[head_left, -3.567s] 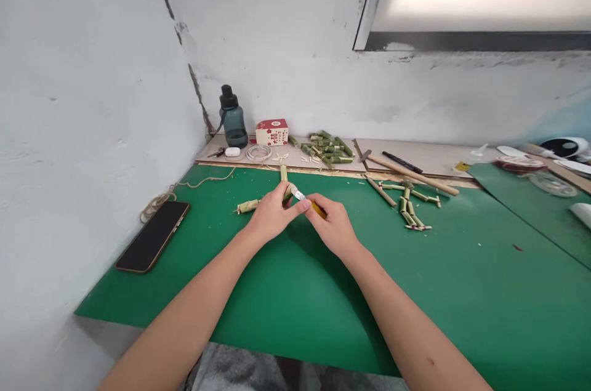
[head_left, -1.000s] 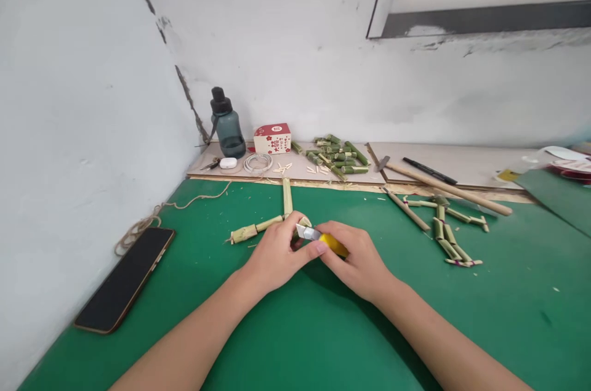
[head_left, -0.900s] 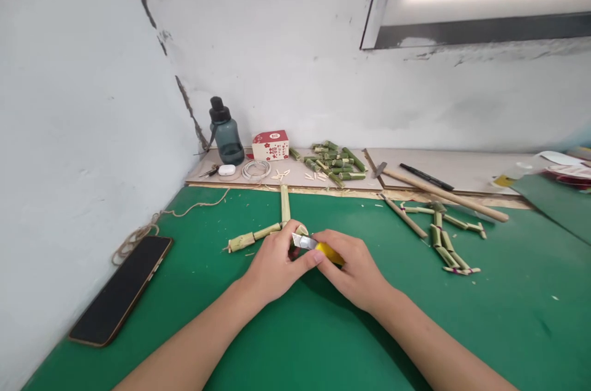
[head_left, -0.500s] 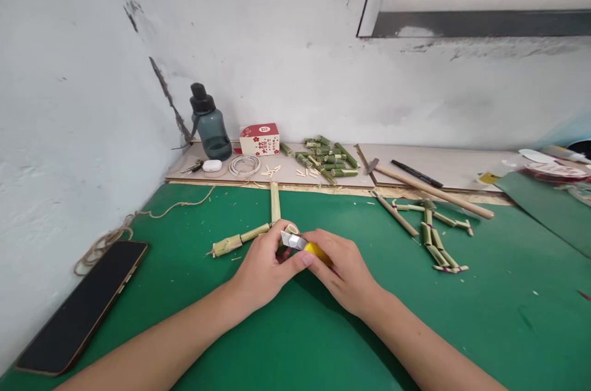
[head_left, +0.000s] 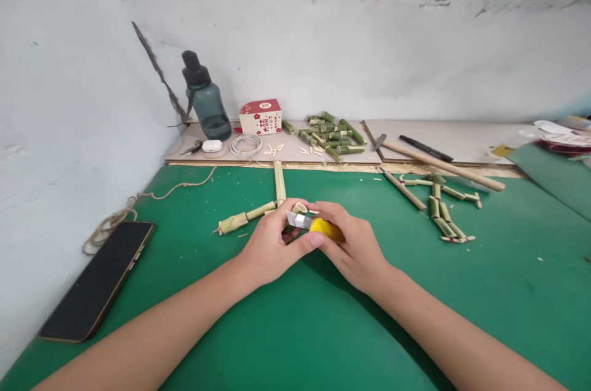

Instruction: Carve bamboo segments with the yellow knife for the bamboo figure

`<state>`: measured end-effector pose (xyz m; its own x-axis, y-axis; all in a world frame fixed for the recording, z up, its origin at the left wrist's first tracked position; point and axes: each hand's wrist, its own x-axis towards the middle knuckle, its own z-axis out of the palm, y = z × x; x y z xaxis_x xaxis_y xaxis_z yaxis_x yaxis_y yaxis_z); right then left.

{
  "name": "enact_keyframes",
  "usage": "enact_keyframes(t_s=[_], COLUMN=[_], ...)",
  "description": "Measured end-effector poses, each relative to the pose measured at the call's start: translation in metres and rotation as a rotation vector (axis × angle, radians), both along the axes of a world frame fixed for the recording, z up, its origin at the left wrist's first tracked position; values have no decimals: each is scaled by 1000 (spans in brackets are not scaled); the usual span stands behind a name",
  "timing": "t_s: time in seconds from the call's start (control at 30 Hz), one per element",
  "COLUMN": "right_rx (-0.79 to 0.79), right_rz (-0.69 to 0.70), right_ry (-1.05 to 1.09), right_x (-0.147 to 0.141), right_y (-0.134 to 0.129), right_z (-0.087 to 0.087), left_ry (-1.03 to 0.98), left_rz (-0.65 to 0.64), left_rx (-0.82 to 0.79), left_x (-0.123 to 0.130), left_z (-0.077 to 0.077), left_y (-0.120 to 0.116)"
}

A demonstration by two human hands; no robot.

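A short hollow piece of bamboo (head_left: 300, 208) is held in my left hand (head_left: 272, 246), its cut end showing above the fingers. My right hand (head_left: 353, 243) is closed around a yellow utility knife (head_left: 327, 229), whose metal blade points left across the bamboo. My left thumb rests against the knife's yellow body. Just beyond my left hand lie jointed bamboo pieces (head_left: 233, 223) and an upright-lying bamboo stick (head_left: 279, 181). The lower part of the held bamboo is hidden by my fingers.
Behind are several cut bamboo pieces (head_left: 348, 149), a red-and-white box (head_left: 261, 117), a bottle (head_left: 207, 104) and a coiled cable (head_left: 245, 145). To the right lie a hammer (head_left: 443, 164), a pen (head_left: 425, 148) and a jointed bamboo figure (head_left: 443, 215). A phone (head_left: 101, 280) lies left, near twine (head_left: 108, 231).
The camera view has tilted down a little, so the whole scene sits higher. Both hands keep their hold, and more of the knife's yellow body shows.
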<state>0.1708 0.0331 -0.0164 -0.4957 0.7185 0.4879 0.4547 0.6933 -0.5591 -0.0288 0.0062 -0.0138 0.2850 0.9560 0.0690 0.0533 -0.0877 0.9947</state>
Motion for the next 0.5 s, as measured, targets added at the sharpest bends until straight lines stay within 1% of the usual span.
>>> enact_keyframes(t_s=[0.27,0.37,0.5], right_rx=[49,90,106], right_rz=[41,45,36], right_ry=[68,91,109], right_x=[-3,-3,-2], right_y=[-3,-4,-5], right_z=[0,2,4], left_ry=[-43,-28,-4], left_rz=[-41,-54,-48], left_rx=[80,126,184], left_x=[-2,-3,-3], left_z=[-1,-1,0], left_y=[-3,-4,-4])
